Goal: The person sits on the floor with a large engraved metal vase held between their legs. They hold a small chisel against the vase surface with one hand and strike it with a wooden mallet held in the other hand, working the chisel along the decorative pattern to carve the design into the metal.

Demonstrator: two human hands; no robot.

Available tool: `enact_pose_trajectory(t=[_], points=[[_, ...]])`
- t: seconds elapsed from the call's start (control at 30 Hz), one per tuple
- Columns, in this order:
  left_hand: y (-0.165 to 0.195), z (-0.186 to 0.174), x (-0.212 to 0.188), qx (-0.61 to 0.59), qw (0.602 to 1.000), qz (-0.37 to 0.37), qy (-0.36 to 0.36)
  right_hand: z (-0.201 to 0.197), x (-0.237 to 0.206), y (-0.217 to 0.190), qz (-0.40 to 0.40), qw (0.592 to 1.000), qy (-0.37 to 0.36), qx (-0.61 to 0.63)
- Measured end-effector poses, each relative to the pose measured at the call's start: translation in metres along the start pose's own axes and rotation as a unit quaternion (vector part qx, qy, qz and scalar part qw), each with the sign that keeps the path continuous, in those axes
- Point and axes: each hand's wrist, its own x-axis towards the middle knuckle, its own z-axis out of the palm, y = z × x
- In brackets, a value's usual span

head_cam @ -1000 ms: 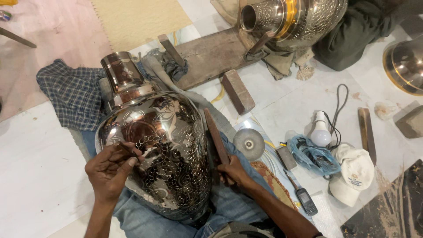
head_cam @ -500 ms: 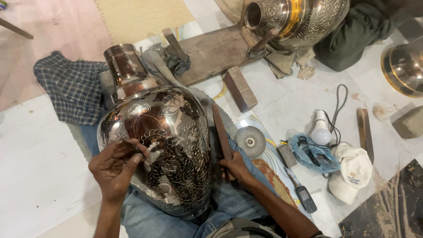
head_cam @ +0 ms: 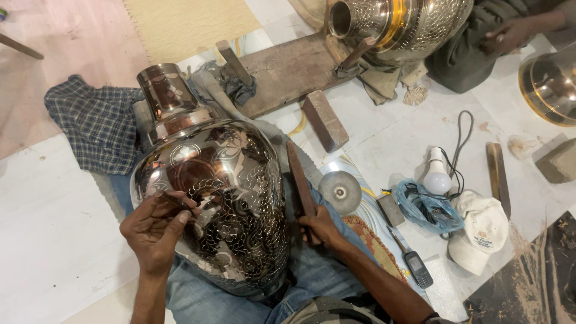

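A large shiny engraved metal vase lies across my lap, its neck pointing up and left. My left hand rests on the vase's left flank and pinches a thin dark chisel whose tip touches the engraved surface. My right hand grips the lower end of a long brown wooden stick that stands just right of the vase, apart from the chisel.
A checked cloth lies left of the vase's neck. Right of me are a round metal disc, a wooden block, a light bulb, a blue bag, a white cap and a phone. Another person's hand works a second vase at the top.
The view has shifted slightly. My left hand has stayed on the vase with the chisel; my right hand and the stick have barely moved beside the vase.
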Motion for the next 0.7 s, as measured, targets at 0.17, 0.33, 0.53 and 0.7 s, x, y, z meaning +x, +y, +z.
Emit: enact_pose_trajectory(t=[0.17,0.33,0.53,0.7], points=[[0.002,0.005,0.004,0.011,1.0,0.003,-0.005,-0.001,-0.003,-0.004,-0.008,1.0,0.0,0.0],[0.006,0.008,0.001,0.004,1.0,-0.016,0.004,0.003,-0.009,-0.011,-0.003,1.0,-0.002,-0.005],[0.007,0.01,0.003,0.026,0.999,-0.018,-0.001,0.004,-0.011,-0.015,-0.006,1.0,0.005,-0.002],[0.007,0.011,0.004,0.005,1.0,-0.006,-0.009,0.005,-0.01,-0.015,-0.034,0.999,-0.016,0.012]])
